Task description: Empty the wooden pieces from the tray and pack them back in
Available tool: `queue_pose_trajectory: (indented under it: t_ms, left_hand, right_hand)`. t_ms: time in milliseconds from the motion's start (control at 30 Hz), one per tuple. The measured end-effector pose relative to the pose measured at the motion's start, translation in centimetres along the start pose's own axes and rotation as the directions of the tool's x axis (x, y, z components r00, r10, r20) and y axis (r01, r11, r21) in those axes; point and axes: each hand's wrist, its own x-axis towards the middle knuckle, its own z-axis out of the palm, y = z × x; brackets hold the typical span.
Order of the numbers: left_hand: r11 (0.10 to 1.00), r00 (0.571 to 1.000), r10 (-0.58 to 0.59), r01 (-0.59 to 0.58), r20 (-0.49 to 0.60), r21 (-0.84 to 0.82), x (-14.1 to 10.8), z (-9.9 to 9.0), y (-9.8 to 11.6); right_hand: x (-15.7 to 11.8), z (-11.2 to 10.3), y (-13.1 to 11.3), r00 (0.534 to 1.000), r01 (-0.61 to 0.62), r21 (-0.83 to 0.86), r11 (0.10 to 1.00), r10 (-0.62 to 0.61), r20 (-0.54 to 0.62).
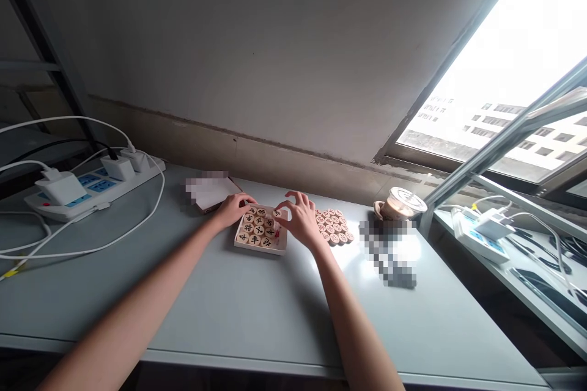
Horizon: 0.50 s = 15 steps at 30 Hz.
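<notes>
A shallow, light-coloured box (260,250) lies on the desk, with round wooden Chinese chess pieces (259,230) set in rows inside it. My left hand (235,210) grips the box at its far left corner, fingers curled at the rim. Over the far right corner is my right hand (300,220), thumb and index finger pinched around one chess piece; the other fingers are raised. Red marks show in the box's right part, partly behind the thumb. Just right of my right hand, a block of more chess pieces (334,226) stands in tight rows, its left side partly covered.
An open box lid (211,192) lies at the back left, partly blurred. A power strip (96,186) with chargers and white cables spreads over the desk's left. A lidded cup (403,204) stands back right, near a pixelated dark item (389,256). The wall borders the desk (220,311).
</notes>
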Motion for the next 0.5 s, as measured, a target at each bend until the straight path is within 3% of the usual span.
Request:
queue_pose_trajectory:
  t_ms: [100,233,500]
  left_hand:
    - [1.000,1.000,-0.004,0.005,-0.010,0.007,0.0,0.2,-0.2]
    - [0.999,1.000,0.002,-0.001,-0.021,0.047,-0.2,0.4,-0.2]
    - [0.995,0.999,0.037,-0.035,-0.025,0.095,-0.4,0.3,-0.1]
  right_hand:
    - [-0.2,-0.4,1.6,0.991,-0.123,0.064,0.990,0.125,-0.043]
    - [-0.8,0.0,3.9,0.960,-0.266,0.025,0.964,0.268,-0.087]
    - [-1.5,0.6,5.2,0.953,-0.303,-0.106,0.947,0.298,-0.063]
